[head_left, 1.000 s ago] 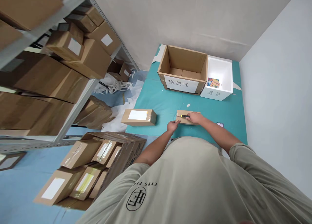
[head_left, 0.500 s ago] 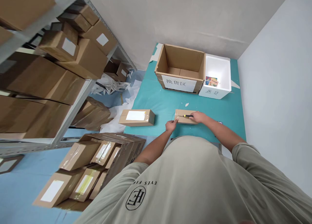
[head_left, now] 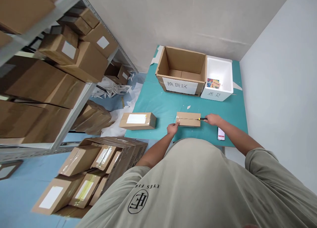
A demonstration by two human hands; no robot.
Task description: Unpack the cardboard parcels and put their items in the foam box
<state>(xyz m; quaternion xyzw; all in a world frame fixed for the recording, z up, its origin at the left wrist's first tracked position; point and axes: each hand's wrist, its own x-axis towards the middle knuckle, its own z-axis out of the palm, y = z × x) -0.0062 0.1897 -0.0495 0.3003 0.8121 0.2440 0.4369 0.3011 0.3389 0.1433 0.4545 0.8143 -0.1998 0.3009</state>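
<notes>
A small cardboard box (head_left: pixel 188 119) lies lengthwise on the green table in front of me, with a dark seam running along its top. My left hand (head_left: pixel 172 128) grips its near left corner, thumb on the top. In my right hand (head_left: pixel 213 119) is a black and yellow utility knife (head_left: pixel 203 119), its tip at the right end of the seam. Further left on the table sits another cardboard box (head_left: pixel 137 121) with a white label.
An open carton (head_left: pixel 182 86) with a handwritten sign and a white foam box (head_left: pixel 216 95) holding colourful packets stand at the back. A phone (head_left: pixel 221 133) lies near the front edge. Shelves (head_left: pixel 74 114) of cartons and a big carton (head_left: pixel 138 152) of boxes are at left.
My right hand has drawn the knife rightward along the seam to the box's right end. The left hand keeps its hold on the corner. More of the phone now shows.
</notes>
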